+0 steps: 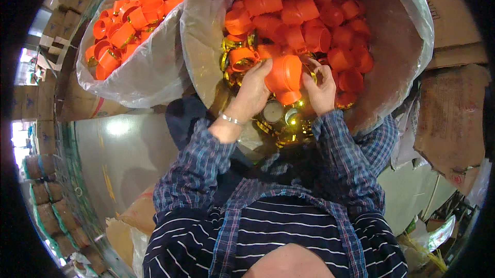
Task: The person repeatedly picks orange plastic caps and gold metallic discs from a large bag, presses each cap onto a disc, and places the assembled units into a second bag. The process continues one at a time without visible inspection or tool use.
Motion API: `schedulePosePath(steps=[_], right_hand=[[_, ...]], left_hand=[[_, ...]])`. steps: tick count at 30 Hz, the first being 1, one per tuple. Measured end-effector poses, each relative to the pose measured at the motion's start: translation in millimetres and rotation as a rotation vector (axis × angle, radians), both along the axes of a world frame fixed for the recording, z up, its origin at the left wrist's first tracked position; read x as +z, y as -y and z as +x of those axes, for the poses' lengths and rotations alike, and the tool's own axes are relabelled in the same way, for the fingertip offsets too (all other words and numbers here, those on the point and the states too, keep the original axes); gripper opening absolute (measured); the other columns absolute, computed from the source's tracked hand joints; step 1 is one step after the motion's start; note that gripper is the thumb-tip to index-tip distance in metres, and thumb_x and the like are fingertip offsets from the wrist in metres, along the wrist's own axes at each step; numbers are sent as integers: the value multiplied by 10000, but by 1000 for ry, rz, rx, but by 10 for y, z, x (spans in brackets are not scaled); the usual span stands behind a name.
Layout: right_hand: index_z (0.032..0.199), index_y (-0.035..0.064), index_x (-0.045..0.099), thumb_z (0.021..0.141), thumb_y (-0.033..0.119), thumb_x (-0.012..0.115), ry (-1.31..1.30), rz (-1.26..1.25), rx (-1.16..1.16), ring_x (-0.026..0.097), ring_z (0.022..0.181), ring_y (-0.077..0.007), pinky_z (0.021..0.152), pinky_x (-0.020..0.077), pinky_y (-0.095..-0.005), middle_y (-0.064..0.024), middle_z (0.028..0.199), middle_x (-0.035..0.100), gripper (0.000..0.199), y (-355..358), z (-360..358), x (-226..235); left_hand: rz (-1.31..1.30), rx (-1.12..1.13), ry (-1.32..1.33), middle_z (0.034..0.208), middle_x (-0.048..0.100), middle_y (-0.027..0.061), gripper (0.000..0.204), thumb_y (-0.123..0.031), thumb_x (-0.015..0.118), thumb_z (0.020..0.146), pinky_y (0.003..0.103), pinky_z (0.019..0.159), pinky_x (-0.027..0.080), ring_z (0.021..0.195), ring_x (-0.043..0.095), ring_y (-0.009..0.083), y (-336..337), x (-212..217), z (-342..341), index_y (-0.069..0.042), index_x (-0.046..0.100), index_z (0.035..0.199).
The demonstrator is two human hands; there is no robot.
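Both my hands hold one orange plastic cup [284,74] over a large bag. My left hand [253,90] grips the cup's left side and wears a silver bracelet at the wrist. My right hand [320,88] closes on its right side, fingers by a shiny gold ring at the cup's rim. The clear plastic bag [412,25] in front of me is filled with several orange cups [309,10] and gold rings [234,54] low at its left. My plaid sleeves and striped shirt fill the lower picture.
A second clear bag [149,66] with several orange cups [126,23] sits at the upper left. Cardboard boxes [451,113] stand to the right, stacked cartons [49,211] line the left edge. A shiny grey floor [124,154] lies lower left.
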State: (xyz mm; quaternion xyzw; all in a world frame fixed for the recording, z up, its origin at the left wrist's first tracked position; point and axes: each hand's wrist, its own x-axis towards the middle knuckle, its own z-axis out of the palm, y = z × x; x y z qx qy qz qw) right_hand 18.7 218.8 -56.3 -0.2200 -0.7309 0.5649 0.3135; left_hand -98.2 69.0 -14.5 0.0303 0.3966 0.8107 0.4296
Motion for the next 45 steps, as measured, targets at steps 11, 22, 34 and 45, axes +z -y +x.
schedulePosePath(steps=[11,22,34,45], right_hand=[[1318,-44,528,978,231,517,-244,259,4,487,1285,-349,1122,332,-425,-211,1387,518,437,895,486,949],[1397,-73,436,876,368,671,-183,437,71,479,1287,-418,1099,359,-472,-280,1413,469,722,1034,579,1066],[1269,0,561,787,361,763,-21,687,351,532,1184,-383,1016,423,-469,-182,1263,580,635,925,429,959],[1076,-33,651,1018,285,511,40,-283,280,604,960,-173,884,472,-296,-83,1025,660,353,786,436,975]], left_hand=[[-6,249,-213,1157,639,89,316,-253,455,1060,333,960,471,1048,617,181,419,672,1007,-3,571,1214],[-49,210,-365,1073,601,34,265,-266,434,1079,271,897,472,989,571,108,548,680,1245,-34,553,1129],[-198,85,0,1119,643,80,259,-118,427,997,336,897,497,1008,616,163,604,547,810,-9,614,1140],[-524,-92,-931,1080,611,100,721,-235,901,643,338,898,495,1001,604,200,785,783,911,-26,511,1212]])
